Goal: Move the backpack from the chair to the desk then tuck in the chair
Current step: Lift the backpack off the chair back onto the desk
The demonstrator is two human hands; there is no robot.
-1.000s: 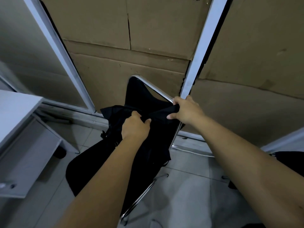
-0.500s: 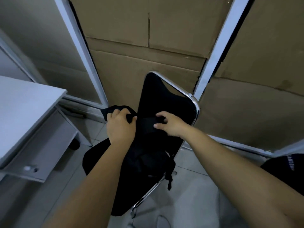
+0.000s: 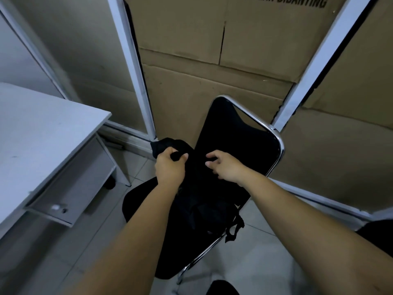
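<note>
A black backpack [image 3: 204, 207] rests on the seat of a black chair [image 3: 238, 133] with a chrome frame, leaning against the backrest. My left hand [image 3: 170, 169] is closed around the backpack's top fabric at its upper left. My right hand [image 3: 225, 167] hovers over the backpack's top right with fingers spread and curled, holding nothing. A strap end [image 3: 234, 231] dangles off the seat's right side. The white desk [image 3: 40, 133] stands to the left of the chair.
A drawer unit [image 3: 72, 194] hangs under the desk's near edge. Cardboard sheets [image 3: 212, 67] and white metal frame posts [image 3: 136, 67] line the wall behind the chair. Tiled floor [image 3: 255, 260] lies around the chair. A dark object [image 3: 378, 235] sits at the right edge.
My right hand has let go of the chair's back frame and the backpack top, and now has its fingers spread. My left hand keeps its grip. The view has shifted so more of the desk shows.
</note>
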